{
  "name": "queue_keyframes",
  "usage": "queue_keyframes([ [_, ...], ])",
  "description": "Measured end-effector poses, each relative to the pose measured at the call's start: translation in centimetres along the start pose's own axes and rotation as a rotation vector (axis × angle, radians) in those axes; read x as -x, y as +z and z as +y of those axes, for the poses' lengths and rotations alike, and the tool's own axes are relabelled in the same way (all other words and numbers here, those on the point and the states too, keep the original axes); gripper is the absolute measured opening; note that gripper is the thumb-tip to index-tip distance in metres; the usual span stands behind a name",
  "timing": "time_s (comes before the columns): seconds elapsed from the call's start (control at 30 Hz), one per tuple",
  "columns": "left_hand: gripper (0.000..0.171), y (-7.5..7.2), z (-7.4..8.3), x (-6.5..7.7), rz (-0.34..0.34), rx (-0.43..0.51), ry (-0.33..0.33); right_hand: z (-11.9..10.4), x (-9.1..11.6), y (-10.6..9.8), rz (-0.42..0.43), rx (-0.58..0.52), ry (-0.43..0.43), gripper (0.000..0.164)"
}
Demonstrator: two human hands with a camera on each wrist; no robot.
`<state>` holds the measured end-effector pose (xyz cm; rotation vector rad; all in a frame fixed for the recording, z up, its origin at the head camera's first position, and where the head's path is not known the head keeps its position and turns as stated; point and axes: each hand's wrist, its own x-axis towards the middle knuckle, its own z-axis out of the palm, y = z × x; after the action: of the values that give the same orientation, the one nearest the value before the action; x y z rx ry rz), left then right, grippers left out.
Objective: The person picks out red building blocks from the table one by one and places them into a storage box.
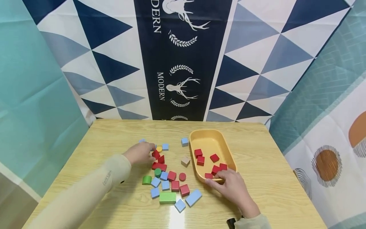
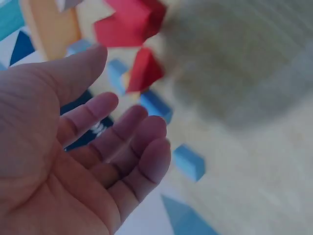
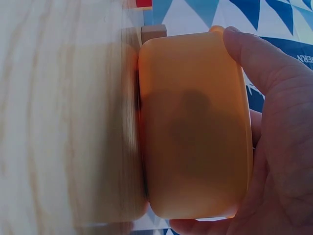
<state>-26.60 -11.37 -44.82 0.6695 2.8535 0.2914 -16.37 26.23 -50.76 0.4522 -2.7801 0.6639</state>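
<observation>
My left hand (image 1: 139,153) reaches over the far left of the scattered blocks, fingertips beside a red triangular block (image 1: 155,154). In the left wrist view, the palm and loosely bent fingers (image 2: 155,159) hold nothing, and a red triangular block (image 2: 145,71) lies past the fingertips. A longer red block (image 1: 159,166) and a yellow round block (image 1: 159,149) are close by. With my right hand (image 1: 233,187) I grip the near rim of a yellow-orange plastic box (image 1: 211,135). Its thumb (image 3: 254,58) lies along the rim in the right wrist view. Several red blocks (image 1: 214,158) lie in the box.
Several blocks lie left of the box, among them a green rectangular block (image 1: 167,198), a long blue block (image 1: 193,197) and a red round block (image 1: 182,176). A plain wooden cube (image 1: 185,161) and a blue cube (image 1: 184,142) sit near the box's left side. Patterned cloth (image 1: 183,63) hangs behind the table (image 1: 248,143).
</observation>
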Motion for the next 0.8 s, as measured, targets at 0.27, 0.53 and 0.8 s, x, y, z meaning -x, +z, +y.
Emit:
queue_keyframes([
  [0.27,0.036,2.4,0.9,-1.0,0.027,-0.034,0.038,0.0,0.1,0.0,-0.022,0.004,0.020,0.041],
  [0.53,0.041,3.8,3.0,-2.0,0.047,0.026,0.084,0.0,0.0,-0.3,-0.010,0.011,0.016,0.039],
  [0.8,0.033,5.3,4.5,-2.9,0.096,-0.001,0.041,-0.2,0.0,-0.2,-0.020,0.008,0.021,0.040],
])
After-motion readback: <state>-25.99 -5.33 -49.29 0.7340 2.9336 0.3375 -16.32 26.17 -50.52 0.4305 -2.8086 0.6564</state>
